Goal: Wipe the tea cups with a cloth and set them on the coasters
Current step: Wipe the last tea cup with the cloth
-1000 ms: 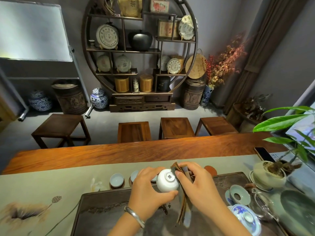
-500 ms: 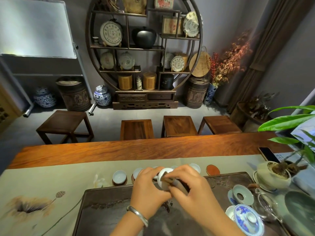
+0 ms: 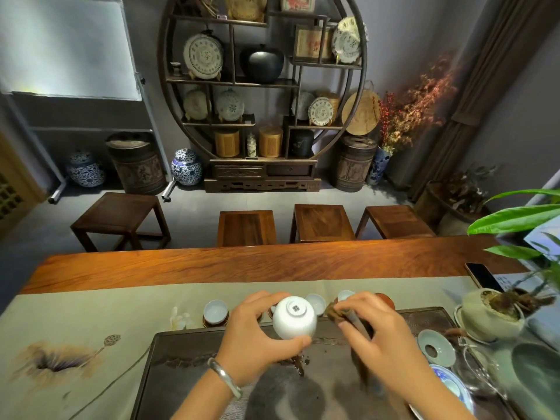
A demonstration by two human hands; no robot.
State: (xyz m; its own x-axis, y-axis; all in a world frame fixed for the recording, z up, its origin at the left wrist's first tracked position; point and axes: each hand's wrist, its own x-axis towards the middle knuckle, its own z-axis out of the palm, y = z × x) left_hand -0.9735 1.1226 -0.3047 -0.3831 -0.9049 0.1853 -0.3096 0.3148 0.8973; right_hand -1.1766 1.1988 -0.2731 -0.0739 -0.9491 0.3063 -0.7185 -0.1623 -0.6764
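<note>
My left hand (image 3: 254,338) grips a white tea cup (image 3: 294,317) turned bottom-up, its base mark facing me, above the dark tea tray (image 3: 188,359). To its right, apart from the cup, my right hand (image 3: 375,334) pinches a brown cloth (image 3: 339,313). Behind my hands a row of cups stands on dark coasters on the table runner: one cup (image 3: 215,310) at the left, another cup (image 3: 315,303) partly hidden behind the held cup, a third cup (image 3: 345,295) behind my right hand. A reddish coaster (image 3: 386,300) peeks out at the right end.
At the right stand a potted plant (image 3: 491,313), a pale saucer-like strainer (image 3: 436,348), a blue-patterned lidded bowl (image 3: 451,386), a glass pitcher (image 3: 481,371) and a phone (image 3: 483,277). Small dark spots lie on the tray. Wooden stools stand beyond the table.
The cloth has come off the cup: my right hand moved right with it, and the cup's whole underside now shows in my left hand.
</note>
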